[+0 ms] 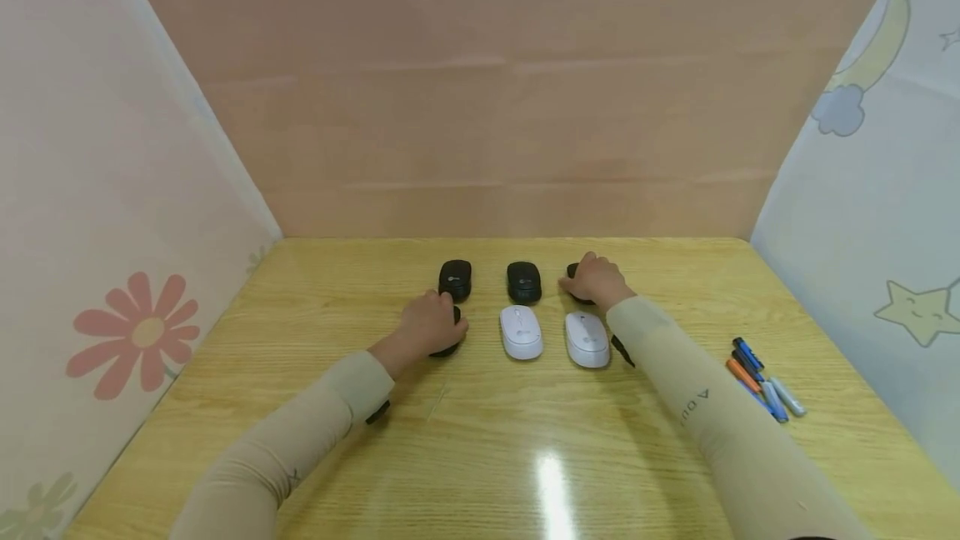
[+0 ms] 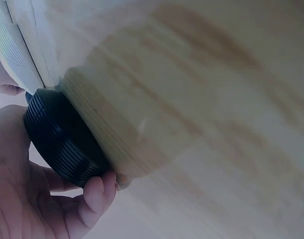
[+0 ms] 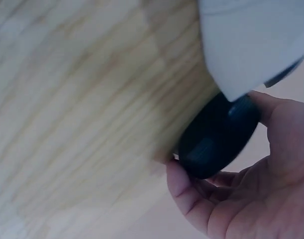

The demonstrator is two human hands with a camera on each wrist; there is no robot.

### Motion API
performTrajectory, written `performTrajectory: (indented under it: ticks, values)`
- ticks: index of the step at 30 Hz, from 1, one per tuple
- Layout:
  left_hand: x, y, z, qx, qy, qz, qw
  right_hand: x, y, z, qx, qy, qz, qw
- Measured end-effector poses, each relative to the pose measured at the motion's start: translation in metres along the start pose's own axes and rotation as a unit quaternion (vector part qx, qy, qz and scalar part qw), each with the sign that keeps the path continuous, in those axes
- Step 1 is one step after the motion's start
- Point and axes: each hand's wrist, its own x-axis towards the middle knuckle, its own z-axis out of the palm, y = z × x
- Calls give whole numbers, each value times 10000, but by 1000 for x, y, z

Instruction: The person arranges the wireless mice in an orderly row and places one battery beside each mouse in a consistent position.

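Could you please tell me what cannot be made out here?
Head view: much of one black mouse, covered by the left grip.
Head view: much of another black mouse, covered by the right grip.
Head view: any print on the pens, too small.
Right wrist view: part of a white mouse, cut off by picture edges.

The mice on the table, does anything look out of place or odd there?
Nothing looks spilled or damaged. One mild mismatch: the black mouse in the left hand lines up with two white mice, while the back row is all black.
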Motion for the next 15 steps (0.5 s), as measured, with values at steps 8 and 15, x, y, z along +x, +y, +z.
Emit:
performTrajectory:
  ticks: [8,15]
  values:
    - [4,5,-1,-137,-69,-117,9998,-8,2,-10,-204,-244,36,9995]
    - [7,7,-1,-123,-32,-130,9998,-25,6,-18,-273,-214,-215,9992]
